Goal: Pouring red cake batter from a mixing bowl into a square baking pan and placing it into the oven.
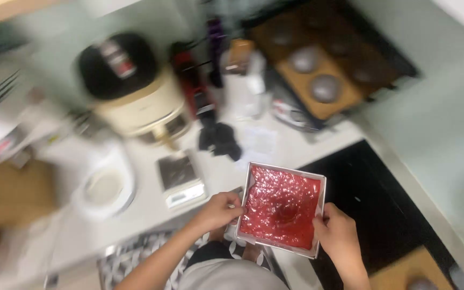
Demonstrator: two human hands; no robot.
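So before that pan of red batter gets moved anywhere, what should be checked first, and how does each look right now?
1. Left hand grips the square pan at its left edge: ok.
2. Right hand grips the right edge: ok.
3. Red batter inside the rim, none spilled: ok.
4. Pan held level: cannot tell, the picture is blurred.
5. Kitchen scale and white bowl sit clear of the pan: ok.
6. Room on the dark tray with grey mounds: cannot tell.

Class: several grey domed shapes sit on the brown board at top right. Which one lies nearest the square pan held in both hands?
The lowest grey dome, at the board's near edge; the others sit farther back from the red-filled pan.
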